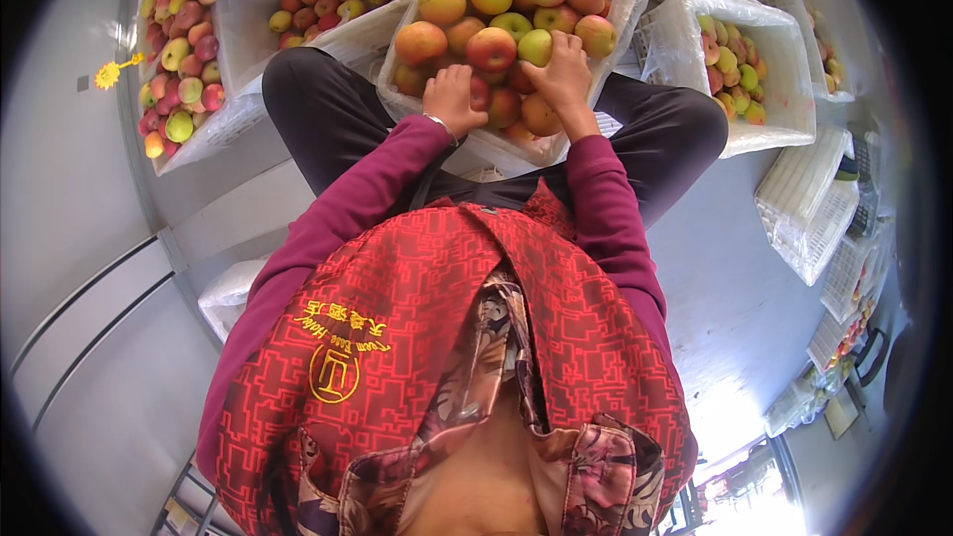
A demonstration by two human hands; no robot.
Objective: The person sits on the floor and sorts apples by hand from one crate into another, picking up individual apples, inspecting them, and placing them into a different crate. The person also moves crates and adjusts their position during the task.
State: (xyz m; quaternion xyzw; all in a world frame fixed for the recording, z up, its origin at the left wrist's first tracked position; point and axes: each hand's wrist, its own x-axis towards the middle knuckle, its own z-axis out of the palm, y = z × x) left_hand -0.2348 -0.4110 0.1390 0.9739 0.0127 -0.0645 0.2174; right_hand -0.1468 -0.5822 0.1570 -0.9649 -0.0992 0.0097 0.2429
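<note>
A crate lined with clear plastic (636, 11), full of red, yellow and green apples, stands between my knees. My left hand (456, 100), with a bracelet at the wrist, is at its near left side. Its fingers and thumb curl around a small red apple (479, 92) that is partly hidden. My right hand (562, 78) rests farther to the right, its fingers and thumb about a yellow-green apple (534, 49). A larger red and yellow apple (491, 49) sits between the two hands, touching its neighbours.
At the left is a lined crate with several apples (320, 11), beside a long heap of apples (186, 52). Another lined crate (774, 82), partly filled, stands at the right. Stacked white plastic baskets (808, 201) are beyond my right knee. A wall (71, 164) runs along the left.
</note>
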